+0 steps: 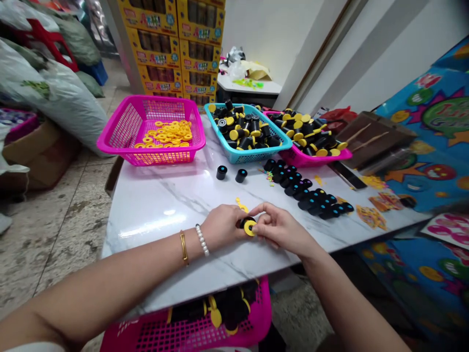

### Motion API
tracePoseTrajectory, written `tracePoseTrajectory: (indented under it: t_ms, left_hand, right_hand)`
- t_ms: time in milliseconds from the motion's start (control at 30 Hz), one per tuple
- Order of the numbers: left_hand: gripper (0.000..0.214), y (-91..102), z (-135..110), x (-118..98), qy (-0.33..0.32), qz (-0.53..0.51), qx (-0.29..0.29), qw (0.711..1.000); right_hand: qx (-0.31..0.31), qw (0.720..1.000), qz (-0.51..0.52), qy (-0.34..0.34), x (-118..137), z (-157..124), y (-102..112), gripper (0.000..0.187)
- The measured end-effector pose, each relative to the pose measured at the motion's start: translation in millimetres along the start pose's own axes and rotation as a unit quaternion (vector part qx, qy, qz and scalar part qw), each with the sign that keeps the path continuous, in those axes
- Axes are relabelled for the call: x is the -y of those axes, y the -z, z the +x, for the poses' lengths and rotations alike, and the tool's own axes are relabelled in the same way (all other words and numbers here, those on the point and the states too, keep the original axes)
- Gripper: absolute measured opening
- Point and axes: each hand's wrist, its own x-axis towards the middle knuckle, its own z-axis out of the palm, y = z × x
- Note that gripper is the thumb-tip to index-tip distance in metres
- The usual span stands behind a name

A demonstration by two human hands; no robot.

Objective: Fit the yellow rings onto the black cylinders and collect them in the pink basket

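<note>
My left hand (223, 226) is closed around a small black plastic cylinder (243, 223) just above the table. A yellow ring (248, 231) with a dark centre lies against the cylinder's end facing me. The thumb and fingertips of my right hand (281, 228) pinch this ring at its right edge. Just beyond my left fingers, loose yellow rings (240, 203) rest on the white marbled table (157, 205). Two black cylinders with blue dots, a left one (222, 172) and a right one (241, 176), stand farther back.
A pink basket (146, 159) holds yellow rings. Blue (252, 155) and pink (311, 159) baskets hold black-and-yellow cylinders. Rows of dotted black cylinders (308, 190) stand at right, near a phone (347, 175). Another filled pink basket (256, 322) sits below the table's front edge. Yellow boxes (161, 58) are stacked behind.
</note>
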Motion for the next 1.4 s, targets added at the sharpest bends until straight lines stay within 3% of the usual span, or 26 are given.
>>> tracePoseTrajectory:
  t_ms: [167,533,933,1067,1200,1333,1400]
  left_hand:
    - [0.021,-2.2,0.6,2.6,0.026,0.003,-0.001,1.0]
    - [0.022,-2.6,-0.4,1.1,0.047,0.019,0.013,0.999]
    - [0.032,3.2,-0.8,-4.9,0.079,0.069,0.038,0.994]
    - [0.034,13.8,-1.8,-7.3,0.082,-0.076,0.097,0.989]
    - [0.038,14.6,2.4,-6.0,0.166,-0.249,0.135,0.945]
    - [0.032,11.1,4.7,-5.4,0.189,-0.297,0.161,0.922]
    - [0.035,10.5,1.9,-7.0,0.187,-0.287,0.157,0.926]
  right_hand:
    - [-0.042,0.999,0.015,-0.012,-4.4,5.8,2.7,0.034]
    - [-0.037,0.999,-0.014,-0.035,1.8,4.7,-2.3,0.032]
    - [-0.032,0.998,0.041,-0.029,-3.3,3.3,-5.6,0.031]
    - [-0.037,0.998,0.049,-0.029,-4.9,3.6,-8.0,0.029]
    - [-0.042,0.996,0.074,-0.027,-9.9,3.6,-8.2,0.029]
    - [-0.036,0.992,0.122,-0.024,-15.5,6.0,-8.2,0.031]
    - [-0.031,0.991,0.128,-0.027,-16.7,6.8,-9.4,0.033]
